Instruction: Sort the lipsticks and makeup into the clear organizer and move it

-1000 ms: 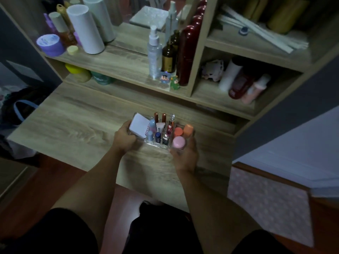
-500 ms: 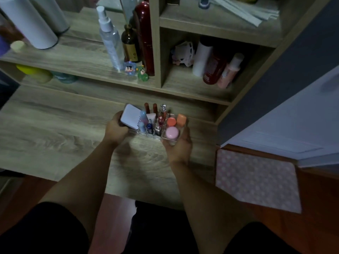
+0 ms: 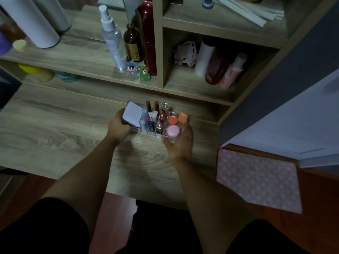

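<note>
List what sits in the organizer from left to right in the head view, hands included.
Left hand → white compact → white tube → pink jar → orange cap → right hand.

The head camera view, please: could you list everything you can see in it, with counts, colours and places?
clear organizer: one, transparent, on the desk, held at both ends
white compact: one, at the organizer's left end
lipsticks: several upright tubes, brown, red, blue, in the middle slots
pink jar: one, at the organizer's right end
orange caps: two, behind the pink jar
desk: one, grey wood
spray bottle: one, clear, on the shelf
dark red bottle: one, tall, beside the shelf divider
figurines: two, blue and green, at the shelf edge
white cylinder: one, upper left shelf
left hand: grips the organizer's left end
right hand: grips its right end
</note>
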